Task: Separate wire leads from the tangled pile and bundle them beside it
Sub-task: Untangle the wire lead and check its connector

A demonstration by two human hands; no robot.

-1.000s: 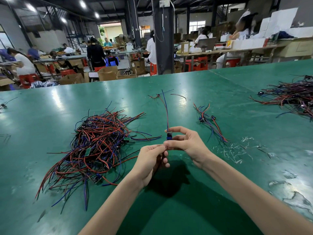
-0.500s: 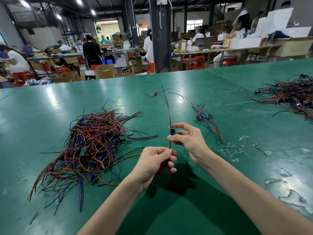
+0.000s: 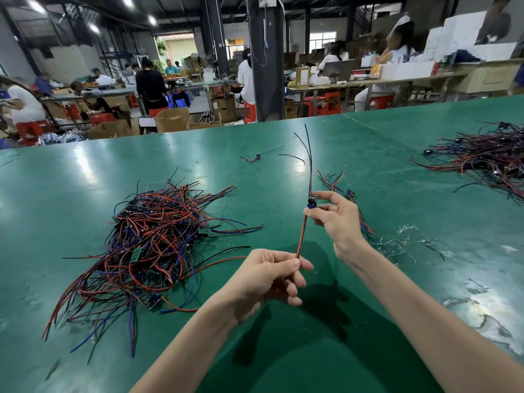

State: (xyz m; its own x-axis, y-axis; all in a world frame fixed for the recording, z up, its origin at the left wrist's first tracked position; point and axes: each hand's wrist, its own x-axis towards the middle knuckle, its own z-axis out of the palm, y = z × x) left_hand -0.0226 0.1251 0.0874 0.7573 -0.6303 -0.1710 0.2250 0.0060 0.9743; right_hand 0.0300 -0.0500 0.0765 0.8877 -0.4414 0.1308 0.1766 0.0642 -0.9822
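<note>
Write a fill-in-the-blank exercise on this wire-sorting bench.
The tangled pile lies to the ____ of the left hand.
The right hand pinches the wire lead at its small ____ component.
The table has a ____ surface.
Missing words: left, blue, green.

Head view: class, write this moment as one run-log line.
left hand: pinches lead lower end | right hand: pinches its connector | lead: straight between hands, above table | pile: left of hands | bundle: behind right hand
</note>
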